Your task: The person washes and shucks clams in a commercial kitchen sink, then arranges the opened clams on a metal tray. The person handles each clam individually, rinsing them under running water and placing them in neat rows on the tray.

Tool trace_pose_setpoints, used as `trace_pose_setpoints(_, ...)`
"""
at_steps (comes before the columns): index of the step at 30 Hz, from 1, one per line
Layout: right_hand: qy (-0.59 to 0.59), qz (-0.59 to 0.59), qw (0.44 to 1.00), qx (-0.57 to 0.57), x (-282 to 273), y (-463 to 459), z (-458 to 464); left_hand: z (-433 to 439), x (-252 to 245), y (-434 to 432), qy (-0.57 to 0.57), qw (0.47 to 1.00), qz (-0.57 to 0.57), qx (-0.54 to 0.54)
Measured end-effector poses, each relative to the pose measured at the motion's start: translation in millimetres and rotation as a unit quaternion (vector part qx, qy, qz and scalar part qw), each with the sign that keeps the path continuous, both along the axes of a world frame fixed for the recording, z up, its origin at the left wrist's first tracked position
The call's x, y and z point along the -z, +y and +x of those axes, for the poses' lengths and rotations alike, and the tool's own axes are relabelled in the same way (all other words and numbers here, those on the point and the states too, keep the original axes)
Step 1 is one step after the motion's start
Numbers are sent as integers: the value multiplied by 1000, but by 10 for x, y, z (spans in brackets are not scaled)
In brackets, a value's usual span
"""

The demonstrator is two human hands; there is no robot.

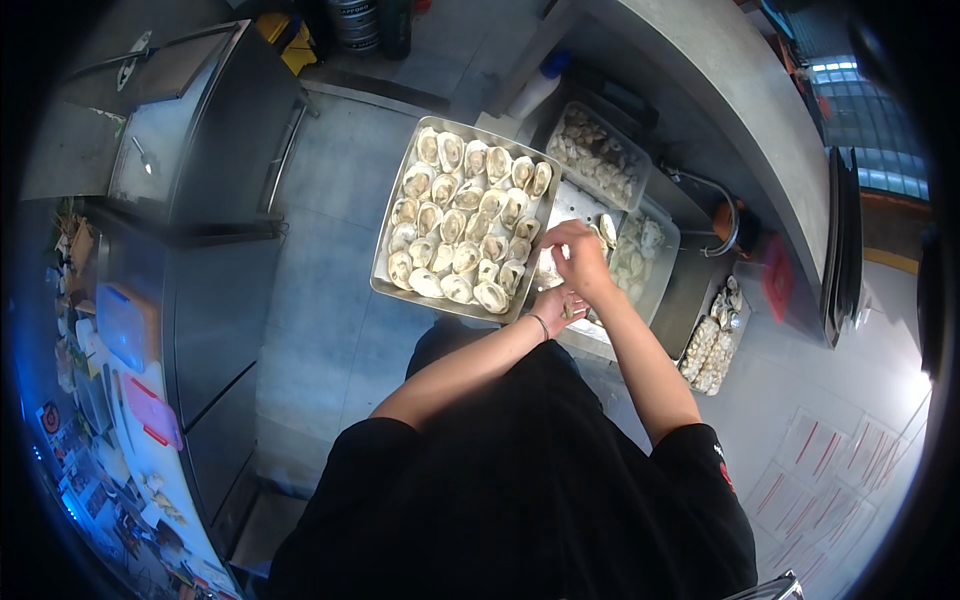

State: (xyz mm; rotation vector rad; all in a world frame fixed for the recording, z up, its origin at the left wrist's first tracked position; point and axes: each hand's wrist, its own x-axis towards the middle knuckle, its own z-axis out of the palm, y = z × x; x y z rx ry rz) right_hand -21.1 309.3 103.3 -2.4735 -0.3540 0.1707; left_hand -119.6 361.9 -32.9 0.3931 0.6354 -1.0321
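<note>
A metal tray [382, 255] holds rows of opened oysters on the half shell [452, 225], with my hands just off its right edge. My left hand [553, 309] is palm up, and a small brownish oyster or shell piece [568, 307] rests at its fingers. Above it, my right hand [579, 259] is bent downward with curled fingers; whether it holds anything is hidden. Beneath the hands lies a perforated metal surface [574, 201] with pale shell or meat on it. A few oyster shells [607, 230] lie beside my right hand.
Behind the hands stand a clear bin of shells [596, 154] and a clear container of pale pieces in liquid [637, 255]. A curved faucet [731, 217] rises over the sink at right. Another tray of shellfish [709, 352] sits farther right. A steel counter edge [757, 75] arches above.
</note>
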Motion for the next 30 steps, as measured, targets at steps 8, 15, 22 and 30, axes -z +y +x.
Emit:
trace_pose_setpoints(8, 219, 124, 921, 297, -56, -637, -635, 392, -326, 161, 34, 973, -170, -151)
trace_pose_setpoints(15, 61, 20, 962, 265, 314, -536, -1066, 407, -320, 87, -68, 980, -175, -64)
trace_pose_setpoints(22, 212, 348, 844, 348, 173, -647, -759, 223, -91, -34, 45, 995, -57, -70)
trace_pose_setpoints(30, 154, 86, 977, -118, 116, 438, -90, -157, 741, -263, -16, 984, -146, -102)
